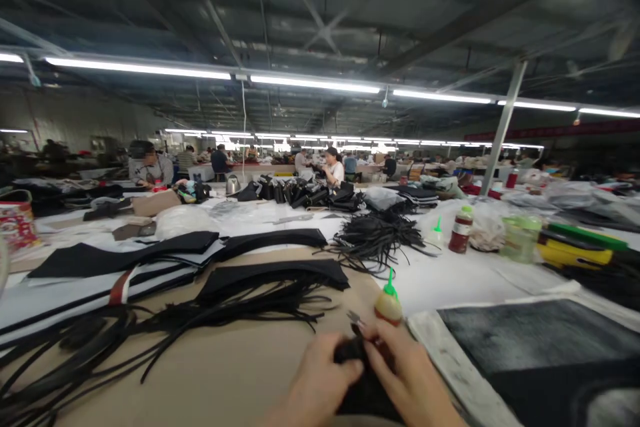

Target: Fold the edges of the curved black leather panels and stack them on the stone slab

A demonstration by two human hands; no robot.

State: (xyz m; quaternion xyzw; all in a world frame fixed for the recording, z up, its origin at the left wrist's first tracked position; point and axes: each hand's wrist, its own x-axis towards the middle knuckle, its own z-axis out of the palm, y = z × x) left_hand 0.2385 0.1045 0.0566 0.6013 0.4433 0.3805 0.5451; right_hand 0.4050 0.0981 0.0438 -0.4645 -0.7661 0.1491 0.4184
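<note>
just nearer than the squeeze bottle (388, 310), the left hand (325, 373) pinches a black piece (367, 393) between thumb and fingers, and the right hand (407, 373) has its fingertips pressed together at the piece's upper edge. a metal-tipped tool (353, 317) pokes out there, left of the bottle; which of the hands grips it i cannot tell. with the bottle so near the right hand, an outward knock of the knuckles could tip it and soil the tan sheet (215, 373); a slip of the tool could nick the piece or a finger. right of the bottle lies a grey-black sheet (545, 337); left of it, loose black strips (240, 307) that could tangle if the left hand swept through them. beyond the bottle sit a bundle of strips (380, 233) and, farther off, a person in a white top (335, 172)
</note>
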